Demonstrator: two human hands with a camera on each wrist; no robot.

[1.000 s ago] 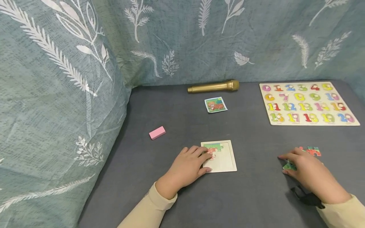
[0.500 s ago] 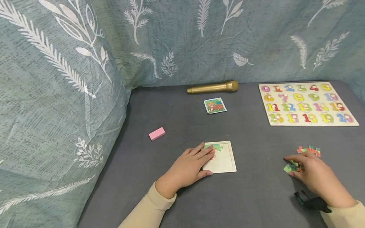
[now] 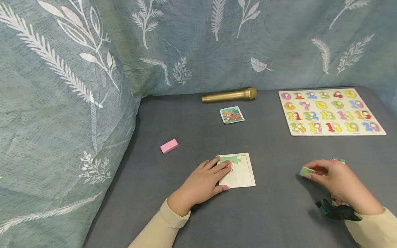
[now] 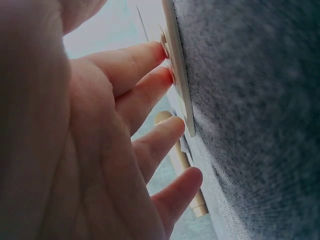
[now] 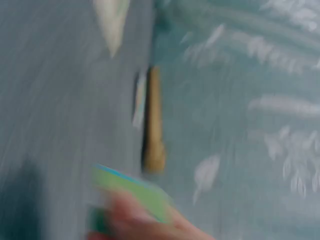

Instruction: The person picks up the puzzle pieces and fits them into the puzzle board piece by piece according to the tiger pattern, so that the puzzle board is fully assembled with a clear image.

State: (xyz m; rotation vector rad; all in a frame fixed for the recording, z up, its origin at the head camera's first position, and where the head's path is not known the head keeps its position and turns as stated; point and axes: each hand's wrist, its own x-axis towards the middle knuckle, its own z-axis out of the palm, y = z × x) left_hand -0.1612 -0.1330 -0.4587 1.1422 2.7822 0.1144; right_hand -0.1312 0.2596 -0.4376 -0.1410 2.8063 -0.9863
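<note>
My left hand [image 3: 200, 187] rests with spread, fairly straight fingers on the left side of a small square wooden puzzle board [image 3: 243, 174]. Green and red puzzle pieces [image 3: 234, 160] lie in the board's upper left, partly covered by those fingers. Over to the right, my right hand [image 3: 341, 182] pinches a green puzzle piece [image 3: 306, 171] between thumb and fingers, off the table. That piece is blurred in the right wrist view. Loose puzzle pieces [image 3: 340, 160] show behind the right hand, and others [image 3: 337, 201] lie partly hidden below its wrist.
A picture card [image 3: 232, 115] lies behind the board, with a gold microphone [image 3: 229, 95] farther back. A pink block [image 3: 169, 146] lies to the left. At the back right is a wooden number board [image 3: 333, 112]. Patterned green cloth [image 3: 198, 44] hangs along the back and left.
My right hand has taken hold of the green puzzle piece and lifted it slightly leftward from the loose pieces. The left hand stays on the puzzle board.
</note>
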